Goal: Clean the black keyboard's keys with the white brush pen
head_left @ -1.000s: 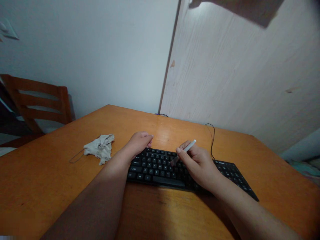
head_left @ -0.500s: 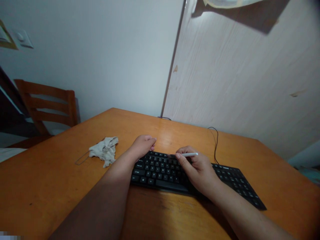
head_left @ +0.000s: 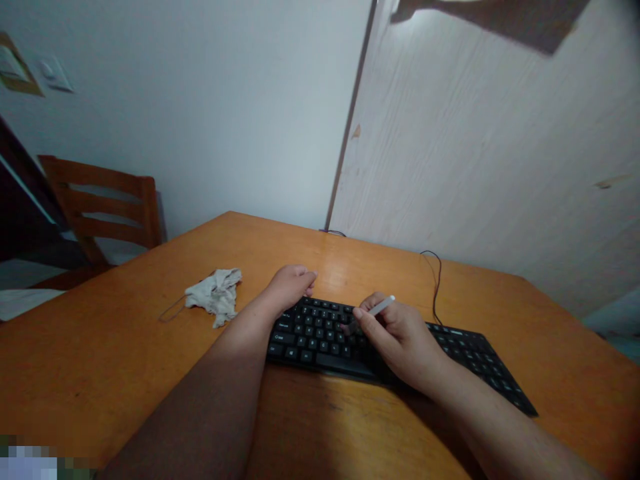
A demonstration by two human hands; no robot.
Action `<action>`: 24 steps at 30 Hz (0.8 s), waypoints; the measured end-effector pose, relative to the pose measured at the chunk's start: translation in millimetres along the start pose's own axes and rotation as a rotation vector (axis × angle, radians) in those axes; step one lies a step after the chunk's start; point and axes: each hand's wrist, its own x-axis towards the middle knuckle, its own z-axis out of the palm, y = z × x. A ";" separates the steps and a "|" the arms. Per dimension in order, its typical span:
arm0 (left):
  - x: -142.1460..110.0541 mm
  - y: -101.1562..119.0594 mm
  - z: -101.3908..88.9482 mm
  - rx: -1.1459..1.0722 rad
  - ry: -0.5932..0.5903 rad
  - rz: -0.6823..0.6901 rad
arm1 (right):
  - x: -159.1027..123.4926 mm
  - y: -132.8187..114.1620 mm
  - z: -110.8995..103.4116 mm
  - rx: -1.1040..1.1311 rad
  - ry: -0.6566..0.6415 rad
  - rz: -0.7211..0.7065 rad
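A black keyboard (head_left: 320, 337) lies across an orange wooden table (head_left: 125, 360). My left hand (head_left: 290, 285) rests on the keyboard's far left corner, fingers curled over its edge. My right hand (head_left: 400, 337) is over the middle keys and pinches a thin white stick (head_left: 381, 306), its dark tip pointing down at the keys. The right part of the keyboard (head_left: 480, 367) shows past my wrist.
A crumpled grey-white cloth (head_left: 216, 295) lies on the table left of the keyboard. The keyboard's black cable (head_left: 438, 280) runs back toward the pale wooden wall. A wooden chair (head_left: 107, 207) stands at the table's far left.
The white stick has tilted from lying level to slanting down, its tip back among the keys. The view shifted slightly; my left hand stays on the keyboard corner.
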 end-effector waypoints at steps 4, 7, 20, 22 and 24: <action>0.7 -0.1 0.1 0.001 -0.001 0.000 | -0.9 -2.6 -1.6 0.040 -0.041 0.018; -0.2 0.8 0.1 -0.009 0.001 -0.007 | -1.3 -3.4 -1.6 0.101 -0.057 0.016; -2.8 5.0 0.4 -0.173 0.022 -0.108 | -1.6 -1.2 1.3 0.176 0.006 0.002; -2.3 5.6 -0.5 -0.211 0.030 -0.126 | -1.1 -0.9 2.2 0.244 0.005 0.035; -1.8 6.8 -1.8 -0.253 0.040 -0.142 | -0.1 -0.1 3.4 0.276 0.024 0.044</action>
